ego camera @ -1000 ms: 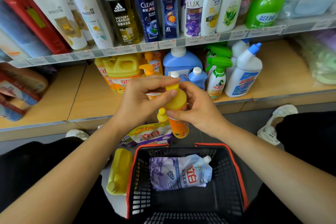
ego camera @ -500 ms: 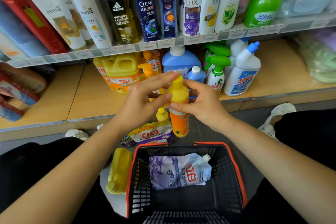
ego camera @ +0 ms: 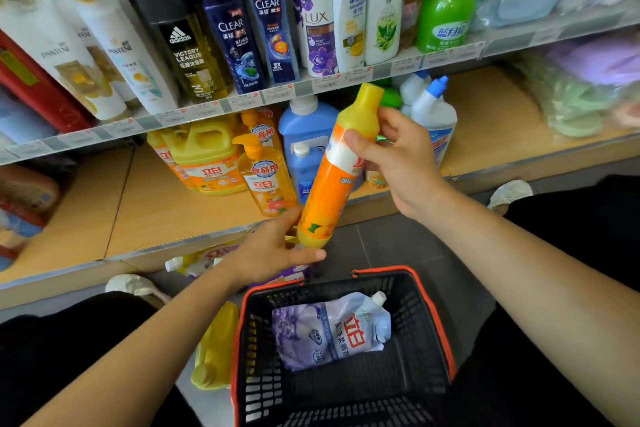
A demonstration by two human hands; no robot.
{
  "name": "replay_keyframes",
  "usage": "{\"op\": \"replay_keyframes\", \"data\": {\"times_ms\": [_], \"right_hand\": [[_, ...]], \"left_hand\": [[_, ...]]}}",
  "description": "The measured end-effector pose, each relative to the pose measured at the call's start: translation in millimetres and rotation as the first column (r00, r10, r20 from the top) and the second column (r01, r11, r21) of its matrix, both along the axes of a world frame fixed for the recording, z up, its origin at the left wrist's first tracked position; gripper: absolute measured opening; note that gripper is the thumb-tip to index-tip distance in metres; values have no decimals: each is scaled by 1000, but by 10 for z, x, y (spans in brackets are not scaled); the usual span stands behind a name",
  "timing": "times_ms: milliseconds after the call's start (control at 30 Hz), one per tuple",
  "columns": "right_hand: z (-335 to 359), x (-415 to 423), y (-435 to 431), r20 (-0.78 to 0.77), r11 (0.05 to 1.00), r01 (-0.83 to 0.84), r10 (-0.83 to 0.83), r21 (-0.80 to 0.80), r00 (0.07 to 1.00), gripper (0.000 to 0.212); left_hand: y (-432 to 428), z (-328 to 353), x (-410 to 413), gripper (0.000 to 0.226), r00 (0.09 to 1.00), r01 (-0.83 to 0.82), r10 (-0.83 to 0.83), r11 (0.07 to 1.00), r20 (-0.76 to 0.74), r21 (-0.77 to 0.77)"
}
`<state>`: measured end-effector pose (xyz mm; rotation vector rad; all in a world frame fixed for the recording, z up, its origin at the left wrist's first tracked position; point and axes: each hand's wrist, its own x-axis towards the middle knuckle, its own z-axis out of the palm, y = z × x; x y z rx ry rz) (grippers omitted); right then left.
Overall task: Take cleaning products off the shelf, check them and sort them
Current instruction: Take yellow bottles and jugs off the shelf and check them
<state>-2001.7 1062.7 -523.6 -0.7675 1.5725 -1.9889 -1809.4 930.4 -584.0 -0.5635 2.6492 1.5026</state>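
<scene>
An orange and yellow detergent bottle (ego camera: 337, 170) with a yellow cap is tilted in the air in front of the lower shelf, cap up and to the right. My right hand (ego camera: 398, 156) grips its upper part near the neck. My left hand (ego camera: 277, 250) is under its bottom end, fingers stretched out and touching the base. Below stands a black basket with an orange rim (ego camera: 349, 350); a purple and white refill pouch (ego camera: 332, 329) lies inside it.
The lower shelf (ego camera: 156, 204) holds yellow detergent jugs (ego camera: 207, 156), a pump bottle (ego camera: 263, 177), blue bottles (ego camera: 304, 135) and a white cleaner bottle (ego camera: 433, 114). Shampoo bottles line the upper shelf (ego camera: 242, 28). A yellow bottle (ego camera: 214, 347) and a pouch (ego camera: 204, 260) lie on the floor by the basket.
The bottle went from upright to tilted and rose. My left hand left the cap and dropped to the bottle's base; my right hand shifted up to the neck.
</scene>
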Motion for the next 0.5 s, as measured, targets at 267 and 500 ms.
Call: {"op": "replay_keyframes", "data": {"times_ms": [267, 500], "right_hand": [[-84, -217, 38, 201, 941, 311, -334, 135, 921, 34], [-257, -118, 86, 271, 886, -7, -134, 464, 953, 16]], "left_hand": [[59, 119, -50, 51, 923, -225, 292, 938, -252, 263], [-86, 376, 15, 49, 763, -361, 417, 909, -494, 210]]}}
